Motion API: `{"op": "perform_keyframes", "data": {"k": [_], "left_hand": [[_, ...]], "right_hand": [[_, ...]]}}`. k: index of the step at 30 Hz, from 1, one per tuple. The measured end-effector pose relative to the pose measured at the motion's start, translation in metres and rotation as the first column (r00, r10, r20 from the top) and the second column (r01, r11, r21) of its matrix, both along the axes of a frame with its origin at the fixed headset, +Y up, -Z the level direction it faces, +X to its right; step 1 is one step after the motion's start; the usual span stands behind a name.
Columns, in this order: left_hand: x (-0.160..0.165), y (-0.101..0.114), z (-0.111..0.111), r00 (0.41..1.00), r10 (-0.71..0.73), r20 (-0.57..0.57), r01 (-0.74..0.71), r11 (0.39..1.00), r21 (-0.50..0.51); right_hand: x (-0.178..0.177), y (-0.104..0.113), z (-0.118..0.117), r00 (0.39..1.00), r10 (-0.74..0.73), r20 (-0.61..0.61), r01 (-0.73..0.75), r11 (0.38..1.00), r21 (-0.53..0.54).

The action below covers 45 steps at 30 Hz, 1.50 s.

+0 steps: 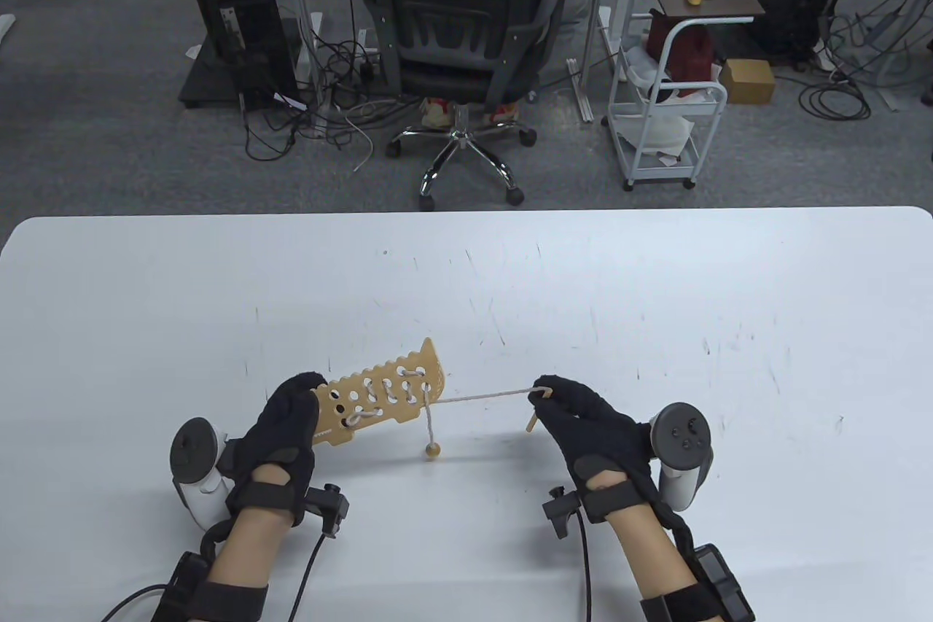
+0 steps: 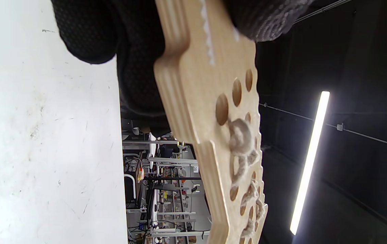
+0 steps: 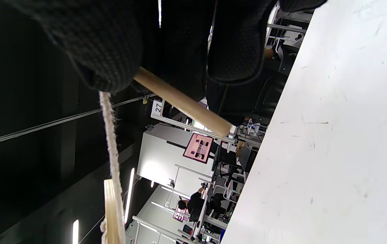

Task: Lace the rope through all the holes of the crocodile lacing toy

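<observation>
From the table view I saw my left hand [image 1: 280,432] gripping one end of the wooden crocodile toy [image 1: 386,392], fingers curled round it, holding the board raised above the white worktop [image 1: 656,301]. The board reached away to the right of that hand. A pale rope [image 1: 481,397] laced through several of its holes ran taut from the board's far end across to my right hand [image 1: 583,421], which pinched the wooden threading stick [image 3: 183,101] between thumb and fingers. A short tail of rope ending in a wooden bead [image 1: 434,451] hung below the board
</observation>
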<state>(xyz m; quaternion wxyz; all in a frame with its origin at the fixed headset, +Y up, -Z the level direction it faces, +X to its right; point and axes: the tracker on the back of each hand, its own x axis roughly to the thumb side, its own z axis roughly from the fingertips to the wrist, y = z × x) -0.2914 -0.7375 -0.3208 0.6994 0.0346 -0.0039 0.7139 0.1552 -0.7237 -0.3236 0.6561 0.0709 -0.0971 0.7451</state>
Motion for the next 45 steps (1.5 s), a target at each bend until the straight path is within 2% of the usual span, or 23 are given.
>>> {"op": "perform_keyframes", "data": {"k": [12, 21, 45], "left_hand": [[-0.014, -0.006, -0.004, 0.998, 0.019, -0.061, -0.021, 0.999, -0.033], [-0.015, -0.007, -0.004, 0.998, 0.021, -0.063, -0.023, 0.999, -0.034], [0.028, 0.004, 0.006, 0.988, -0.023, 0.15, 0.021, 1.0, 0.016]], "right_hand": [[0.019, 0.001, -0.002, 0.995, -0.072, 0.068, 0.071, 0.997, 0.005], [0.019, 0.001, 0.0, 0.996, -0.058, 0.074, 0.058, 0.998, 0.01], [-0.005, -0.008, 0.0, 0.995, 0.097, 0.001, -0.097, 0.995, 0.002]]}}
